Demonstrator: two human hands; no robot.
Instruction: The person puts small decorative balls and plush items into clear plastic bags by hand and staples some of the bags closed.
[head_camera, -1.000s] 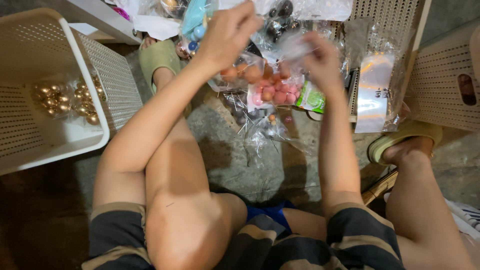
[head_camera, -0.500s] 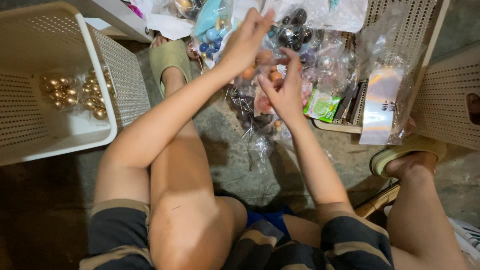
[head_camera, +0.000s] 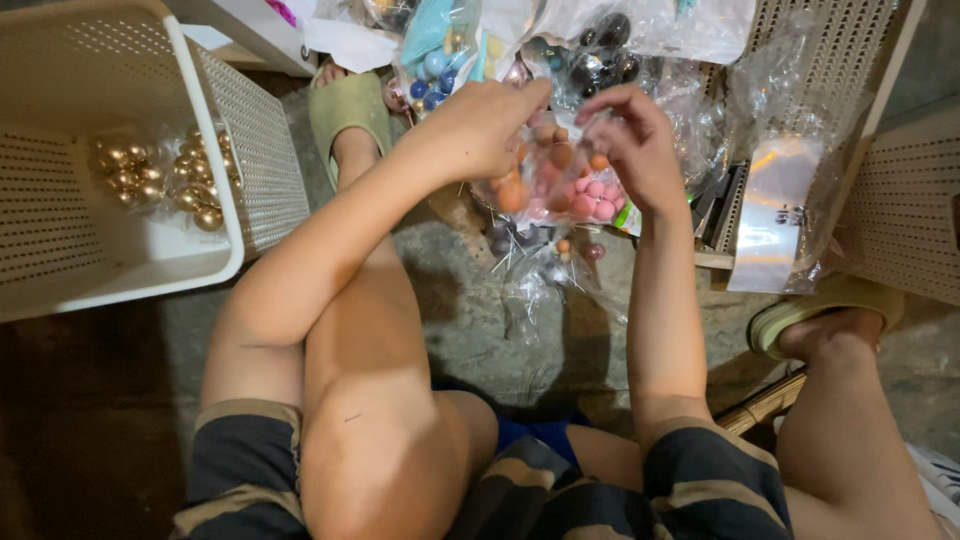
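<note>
Both hands are drawn closer than a moment ago: left hand (head_camera: 478, 128) and right hand (head_camera: 637, 145) pinched on clear bead bag (head_camera: 553, 175), centre-far. Light, slippery film; best gripped at top edge.

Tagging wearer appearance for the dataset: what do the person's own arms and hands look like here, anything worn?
Both arms are bare from shoulder to fingertips: no sleeves, gloves, watch, rings or bands visible on the left hand or the right hand. Nails look short and unpainted, though small in frame. Clothing starts lower: dark shorts with tan stripes and olive-green slide sandals.
</note>
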